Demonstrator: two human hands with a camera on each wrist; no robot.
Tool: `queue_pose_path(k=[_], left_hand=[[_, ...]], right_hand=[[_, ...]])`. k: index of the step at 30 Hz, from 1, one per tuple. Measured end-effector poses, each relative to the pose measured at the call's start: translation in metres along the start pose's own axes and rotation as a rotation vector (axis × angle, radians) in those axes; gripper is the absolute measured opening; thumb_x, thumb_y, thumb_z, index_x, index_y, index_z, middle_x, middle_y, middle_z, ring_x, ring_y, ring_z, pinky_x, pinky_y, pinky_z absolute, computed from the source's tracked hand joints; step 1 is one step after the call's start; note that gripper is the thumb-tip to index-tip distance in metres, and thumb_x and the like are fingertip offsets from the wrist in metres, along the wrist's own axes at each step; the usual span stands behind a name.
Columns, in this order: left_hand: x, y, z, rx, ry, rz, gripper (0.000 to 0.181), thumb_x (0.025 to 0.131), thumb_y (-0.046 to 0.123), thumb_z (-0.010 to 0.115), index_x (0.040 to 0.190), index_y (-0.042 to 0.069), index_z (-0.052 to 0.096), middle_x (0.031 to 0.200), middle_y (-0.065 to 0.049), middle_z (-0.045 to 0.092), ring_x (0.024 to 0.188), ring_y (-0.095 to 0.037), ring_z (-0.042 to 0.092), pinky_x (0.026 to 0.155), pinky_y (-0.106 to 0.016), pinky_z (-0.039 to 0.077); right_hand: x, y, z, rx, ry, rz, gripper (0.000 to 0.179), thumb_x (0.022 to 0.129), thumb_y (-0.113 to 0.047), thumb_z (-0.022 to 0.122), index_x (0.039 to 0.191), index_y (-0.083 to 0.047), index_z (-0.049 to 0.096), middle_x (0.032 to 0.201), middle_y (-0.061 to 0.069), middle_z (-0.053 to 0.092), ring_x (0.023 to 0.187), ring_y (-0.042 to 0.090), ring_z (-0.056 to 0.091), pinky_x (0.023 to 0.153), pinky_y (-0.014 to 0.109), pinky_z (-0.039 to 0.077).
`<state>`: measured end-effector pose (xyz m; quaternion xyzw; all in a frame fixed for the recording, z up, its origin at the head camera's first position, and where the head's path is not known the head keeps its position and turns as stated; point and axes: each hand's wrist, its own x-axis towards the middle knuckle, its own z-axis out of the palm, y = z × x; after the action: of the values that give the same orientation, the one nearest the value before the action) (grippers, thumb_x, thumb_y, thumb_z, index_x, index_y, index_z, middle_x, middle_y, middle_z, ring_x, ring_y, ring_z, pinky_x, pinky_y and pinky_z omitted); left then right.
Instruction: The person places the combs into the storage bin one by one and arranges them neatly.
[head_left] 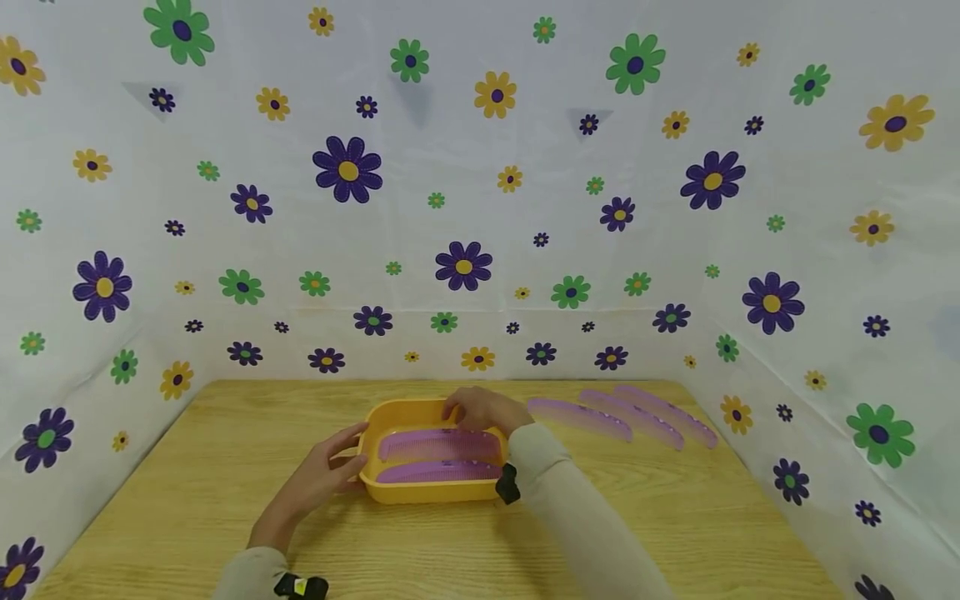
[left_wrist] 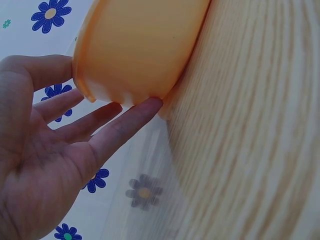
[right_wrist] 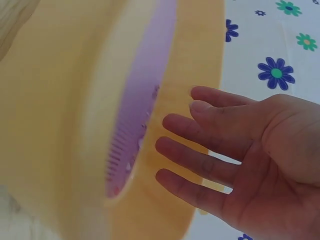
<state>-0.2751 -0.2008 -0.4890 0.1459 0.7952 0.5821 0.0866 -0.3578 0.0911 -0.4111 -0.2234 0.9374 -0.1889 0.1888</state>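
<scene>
Touching the left end of the yellow tray with the left hand, holding its fingers fairly straight and well apart. Meeting the rim with the uppermost digit, its tip partly hidden there, and resting lower fingertips against the outside of the tray's end wall, near the table.

Hovering the right hand over the far right part of the tray, with loosely bent fingers spread, and with the thumb close to one finger. Pointing those fingertips inward along the tray's far wall, above the inside; leaving impossible to tell any light contact with that wall.

Showing two combs inside the tray, both purple and lying lengthwise, roughly parallel: the far comb towards the tray's far wall, the near comb just beside the tray's near wall, with teeth facing that near side. Showing three more purple combs on the table, to the right of the tray and slanting away from its right end, side by side. Seeing also a flowered sheet rising behind the tray, and pale sleeves reaching towards it from the near side.
</scene>
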Motion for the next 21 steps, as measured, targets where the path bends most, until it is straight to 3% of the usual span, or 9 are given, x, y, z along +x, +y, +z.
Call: queue_pose_path(k=[12,21], left_hand=[[-0.002,0.001,0.001,0.012,0.014,-0.007,0.063,0.106,0.015,0.057,0.161,0.003,0.030,0.160,-0.035,0.033,0.135,-0.052,0.054,0.091,-0.042,0.064],[-0.001,-0.001,0.000,0.007,0.016,-0.004,0.065,0.105,0.018,0.059,0.161,0.004,0.030,0.160,-0.034,0.033,0.134,-0.050,0.055,0.091,-0.043,0.064]], right_hand=[[-0.025,0.012,-0.025,-0.012,0.072,-0.105,0.029,0.099,-0.007,0.066,0.128,-0.009,0.068,0.132,0.017,0.068,0.121,0.031,0.064,0.107,0.046,0.056],[-0.045,0.038,-0.036,0.078,0.158,-0.067,0.032,0.099,-0.010,0.067,0.131,-0.007,0.067,0.125,0.016,0.070,0.113,0.031,0.068,0.099,0.042,0.061]])
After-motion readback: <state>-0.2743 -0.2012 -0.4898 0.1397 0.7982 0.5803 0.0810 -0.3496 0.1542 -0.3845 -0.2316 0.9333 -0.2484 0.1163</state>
